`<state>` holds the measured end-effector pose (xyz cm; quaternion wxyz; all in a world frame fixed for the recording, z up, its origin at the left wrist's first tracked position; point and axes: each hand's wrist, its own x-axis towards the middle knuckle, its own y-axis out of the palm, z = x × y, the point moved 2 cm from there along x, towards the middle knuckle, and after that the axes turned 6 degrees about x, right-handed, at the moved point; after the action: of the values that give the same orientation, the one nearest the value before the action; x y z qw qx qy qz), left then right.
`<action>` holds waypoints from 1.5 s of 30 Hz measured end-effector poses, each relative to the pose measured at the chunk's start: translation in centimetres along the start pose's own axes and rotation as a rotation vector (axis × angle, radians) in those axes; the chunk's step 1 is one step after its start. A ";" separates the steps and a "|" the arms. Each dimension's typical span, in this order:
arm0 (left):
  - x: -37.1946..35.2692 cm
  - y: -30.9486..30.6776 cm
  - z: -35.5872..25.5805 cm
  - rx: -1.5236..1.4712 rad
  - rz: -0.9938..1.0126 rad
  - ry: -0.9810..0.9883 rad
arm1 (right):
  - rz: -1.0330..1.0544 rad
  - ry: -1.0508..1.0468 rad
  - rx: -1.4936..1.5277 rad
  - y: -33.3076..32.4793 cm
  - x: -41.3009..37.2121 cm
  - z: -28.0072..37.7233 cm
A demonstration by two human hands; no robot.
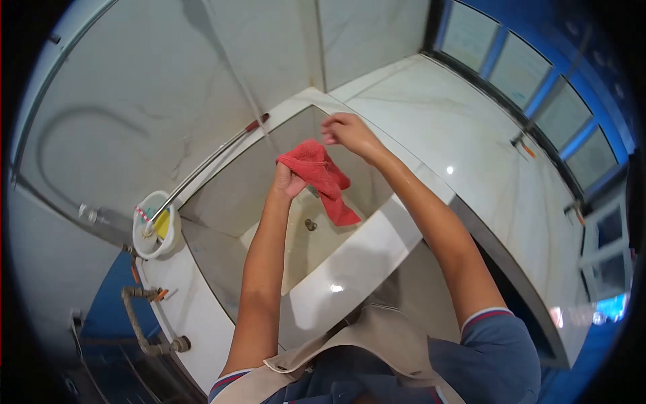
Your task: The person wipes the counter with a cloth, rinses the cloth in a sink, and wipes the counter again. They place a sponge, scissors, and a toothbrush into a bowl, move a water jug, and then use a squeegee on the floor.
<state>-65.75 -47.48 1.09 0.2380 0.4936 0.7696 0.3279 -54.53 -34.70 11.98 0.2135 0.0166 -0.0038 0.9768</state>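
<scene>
Red cloth: held up over the sink, clear of its floor. Left hand: grip closed on the upper part of the cloth, palm turned up, most fingers covered; tightness could not be judged. Right hand: raised just beside the cloth, fingers loosely bent, nothing seen in the grip.

Risks, as judged:

1. Slip. One hand alone bore the cloth, and its lower end hung free. If the cloth was wet, its weight could have drawn it through the fingers and down into the sink.

2. Blocked drain. The drain lay at the sink bottom, near the cloth's hanging end in this view; a dropped cloth might have covered it.

3. Drips. A swing toward the near rim could have put drops on the apron or the bench.

4. Knock. A long-handled tool leaned from a white tub along the far-left edge; a wide leftward sweep of the left arm might have tipped both.
</scene>
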 end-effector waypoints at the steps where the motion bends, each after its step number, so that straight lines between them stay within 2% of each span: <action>1: 0.2 -1.2 -1.1 0.007 -0.019 0.036 | 0.104 0.041 -0.045 1.9 3.5 0.6; 5: 0.4 -4.3 -3.5 0.052 -0.197 0.053 | 0.391 0.288 -0.077 9.7 13.0 0.6; 8: 0.7 -6.1 -4.6 0.131 -0.327 0.088 | 0.481 0.402 -0.095 12.6 16.7 -1.7; 10: 0.7 -9.0 -5.2 0.203 -0.402 0.129 | 0.520 0.390 -0.175 12.8 16.9 -1.4; 12: 0.6 -13.7 -6.0 0.299 -0.399 0.087 | 0.553 0.373 -0.246 13.0 17.2 -1.8; 13: 0.3 -11.9 -6.8 0.299 -0.412 0.088 | 0.565 0.395 -0.209 13.1 17.7 -2.0; 15: -0.4 -7.5 -8.5 0.275 -0.251 0.104 | 0.586 0.423 -0.168 13.1 18.1 -2.3; 16: -0.5 -6.2 -8.9 0.277 -0.261 0.103 | 0.599 0.449 -0.149 13.0 18.1 -1.9; 18: -0.6 -5.7 -9.2 0.254 -0.495 0.044 | 0.617 0.478 -0.126 12.8 17.8 -1.1; 19: -0.1 -6.0 -9.3 0.486 -0.648 -0.001 | 0.607 0.471 -0.162 12.7 17.8 -0.7; 20: 0.0 -6.1 -9.4 0.488 -0.653 -0.003 | 0.595 0.463 -0.199 12.6 17.7 -0.3; 22: 0.1 -5.6 -9.6 0.835 -0.670 0.009 | 0.620 0.454 -0.211 12.6 17.9 0.0; 29: 0.9 -5.6 -9.6 0.615 -0.651 -0.043 | 0.680 0.443 -0.255 11.9 18.2 1.0; 31: 1.0 -5.8 -9.8 0.880 -0.616 -0.027 | 0.669 0.427 -0.258 12.0 18.1 1.1; 35: 1.0 -5.0 -9.8 0.923 -0.659 -0.108 | 0.710 0.348 -0.254 12.1 18.4 1.1; 37: 0.9 -2.2 -9.6 0.703 -0.629 -0.178 | 0.683 0.369 -0.244 12.3 18.5 1.3; 40: 0.8 -2.7 -10.1 0.700 -0.633 -0.220 | 0.667 0.417 -0.197 12.2 18.6 1.1; 41: 0.9 -3.1 -10.0 0.701 -0.636 -0.218 | 0.677 0.438 -0.160 12.3 18.7 1.0; 43: 1.1 -4.2 -10.0 0.811 -0.672 -0.029 | 0.659 0.387 -0.228 12.6 19.3 0.3; 45: 1.3 -4.8 -10.1 0.849 -0.703 0.017 | 0.637 0.338 -0.293 12.8 19.4 -0.5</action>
<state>-76.13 -50.49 4.26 0.1067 0.2570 0.9546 -0.1065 -77.56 -38.26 12.12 -0.1026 -0.1772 -0.1133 0.9722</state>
